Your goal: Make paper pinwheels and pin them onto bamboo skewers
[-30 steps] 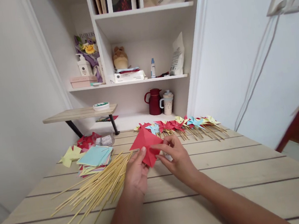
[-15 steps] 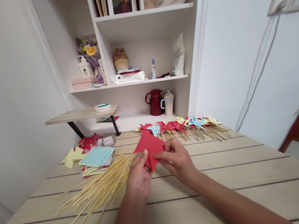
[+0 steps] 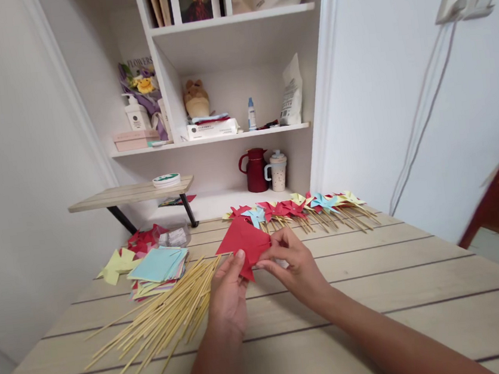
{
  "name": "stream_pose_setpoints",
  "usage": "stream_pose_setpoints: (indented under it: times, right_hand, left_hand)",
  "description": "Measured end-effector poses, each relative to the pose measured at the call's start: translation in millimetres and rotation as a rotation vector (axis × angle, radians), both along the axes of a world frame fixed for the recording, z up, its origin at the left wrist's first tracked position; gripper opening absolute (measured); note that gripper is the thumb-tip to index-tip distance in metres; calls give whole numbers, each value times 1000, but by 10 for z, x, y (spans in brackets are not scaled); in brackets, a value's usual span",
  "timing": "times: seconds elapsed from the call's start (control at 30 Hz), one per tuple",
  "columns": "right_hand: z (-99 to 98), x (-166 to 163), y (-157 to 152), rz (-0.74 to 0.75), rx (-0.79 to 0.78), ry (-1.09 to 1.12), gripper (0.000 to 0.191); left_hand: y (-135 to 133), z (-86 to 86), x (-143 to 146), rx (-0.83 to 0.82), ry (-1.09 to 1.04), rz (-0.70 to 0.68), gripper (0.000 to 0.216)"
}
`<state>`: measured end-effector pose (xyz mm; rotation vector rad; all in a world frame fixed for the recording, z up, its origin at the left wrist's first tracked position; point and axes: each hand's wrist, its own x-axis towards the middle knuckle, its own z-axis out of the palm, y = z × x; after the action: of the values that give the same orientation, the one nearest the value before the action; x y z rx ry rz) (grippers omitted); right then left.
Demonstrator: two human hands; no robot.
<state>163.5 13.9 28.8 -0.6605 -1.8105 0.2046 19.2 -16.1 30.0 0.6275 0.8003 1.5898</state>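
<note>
Paper lies all along the far part of the table. At the far left are loose yellow pieces, and just beside them is a stack of squares with a blue one on top. In front of the stack, a fan of thin wooden sticks spreads toward the near edge.

The tips of the sticks end near the left hand. This hand is closed in a pinch, with the thumb on top of the lower left edge of the red sheet. The sheet is held just above the table in the middle, folded into a pointed shape whose upper point is turned away from the person.

The right hand pinches the sheet's lower right edge between thumb and fingertips, so the sheet sits between the two hands and a little beyond them. I judge it to be very light and thin. It is stiff only along its creases, bends or tears easily, and is best held at edges and corners with a light pinch, as it is now.

Farther back and to the right lies a row of pinwheels, well apart from both hands.
</note>
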Motion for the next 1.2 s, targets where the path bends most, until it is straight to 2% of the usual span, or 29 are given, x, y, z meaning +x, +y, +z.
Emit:
stream_pose_setpoints:
  times: [0.3, 0.63, 0.8, 1.2]
  right_hand:
    - [67, 13, 7, -15, -156, 49, 12]
    - [58, 17, 32, -19, -161, 69, 15]
    - [63, 13, 28, -6, -165, 71, 14]
    - [60, 6, 1, 17, -191, 69, 10]
  left_hand:
    - [0, -3, 16, 12, 79, 32, 26]
    - [-13, -1, 32, 7, 175, 48, 30]
    - [-29, 32, 48, 2, 158, 63, 30]
    - [-33, 57, 103, 46, 279, 244, 27]
